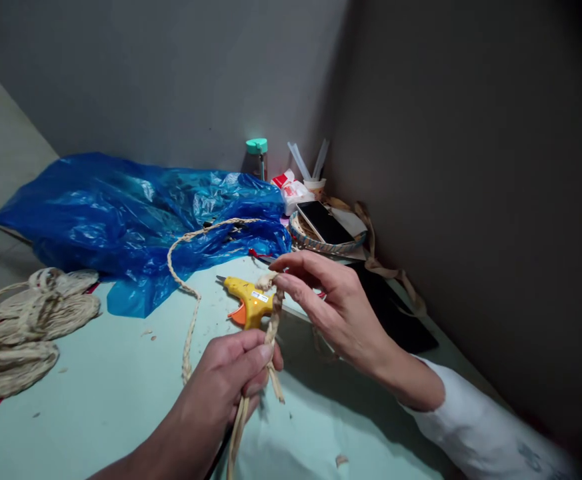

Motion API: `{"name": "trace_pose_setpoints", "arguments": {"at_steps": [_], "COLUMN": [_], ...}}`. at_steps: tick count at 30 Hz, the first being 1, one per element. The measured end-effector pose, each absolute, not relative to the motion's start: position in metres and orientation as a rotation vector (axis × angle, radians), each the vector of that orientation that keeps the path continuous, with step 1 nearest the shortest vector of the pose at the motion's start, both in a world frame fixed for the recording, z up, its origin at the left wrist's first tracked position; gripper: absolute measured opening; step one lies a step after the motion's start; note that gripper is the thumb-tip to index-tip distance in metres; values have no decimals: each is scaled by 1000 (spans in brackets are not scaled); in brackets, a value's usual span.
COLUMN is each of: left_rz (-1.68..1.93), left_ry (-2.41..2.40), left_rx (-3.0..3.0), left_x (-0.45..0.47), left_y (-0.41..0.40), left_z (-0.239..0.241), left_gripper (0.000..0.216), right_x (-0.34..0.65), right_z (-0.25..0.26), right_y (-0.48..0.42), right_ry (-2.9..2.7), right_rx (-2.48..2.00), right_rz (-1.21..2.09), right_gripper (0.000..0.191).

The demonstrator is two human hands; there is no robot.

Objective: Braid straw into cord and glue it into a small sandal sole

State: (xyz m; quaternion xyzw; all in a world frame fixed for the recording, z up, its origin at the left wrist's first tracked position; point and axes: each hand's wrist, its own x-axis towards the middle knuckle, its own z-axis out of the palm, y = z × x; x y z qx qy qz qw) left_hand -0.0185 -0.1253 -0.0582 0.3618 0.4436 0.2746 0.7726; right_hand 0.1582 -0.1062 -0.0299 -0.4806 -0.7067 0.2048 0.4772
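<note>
My left hand (pixel 235 367) is closed around a braided straw cord (pixel 273 325), and loose flat strands (pixel 238 433) hang below the fist. At the cord's upper end, the thumb and fingers of my right hand (pixel 345 310) pinch the curled tip. Just behind the cord, a yellow glue gun (pixel 248 297) with an orange trigger lies on the pale green tabletop (pixel 121 387), its nozzle pointing left. A longer stretch of braid (pixel 191 288) runs from beside my left hand back onto the blue plastic bag (pixel 121 213).
Coiled braids (pixel 55 320) are piled at the left edge. Toward the back stand a green-lidded bottle (pixel 257 157) and a cup (pixel 315 189) holding translucent sticks. A phone (pixel 325 223) rests on a shallow woven basket (pixel 305 237). A black flat object (pixel 395 317) lies along the right wall.
</note>
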Motion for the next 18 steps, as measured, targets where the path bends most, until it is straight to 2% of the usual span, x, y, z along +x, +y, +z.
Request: {"name": "trace_pose_setpoints", "arguments": {"at_steps": [6,9,11,14,16,18], "left_rz": [565,532,496,436,439,498], "left_ry": [922,943,949,994,1055,1097], "left_rx": [755,806,881,1073,1220,1328], "left_x": [-19,-18,-18,-18,-20,-23], "left_y": [-122,-123,-126,-132,-134,-133], "left_z": [-61,-63,-61,-57,-55,-57], "left_gripper": [24,26,33,41,40,42], "right_x": [163,166,169,173,172,168], "right_z": [-33,-35,-38,-43,-46,-49], "right_y": [-103,-98,-93,-87,-85,-86], "right_ry": [-1914,-1889,-1735,-1388,-1200,-1100], "right_rx": [-1149,-1207,-1244,-1127,-1000,-906], "right_rz": [354,330,516,988,1216,1305], "right_gripper": [25,10,21,33,36,36]}}
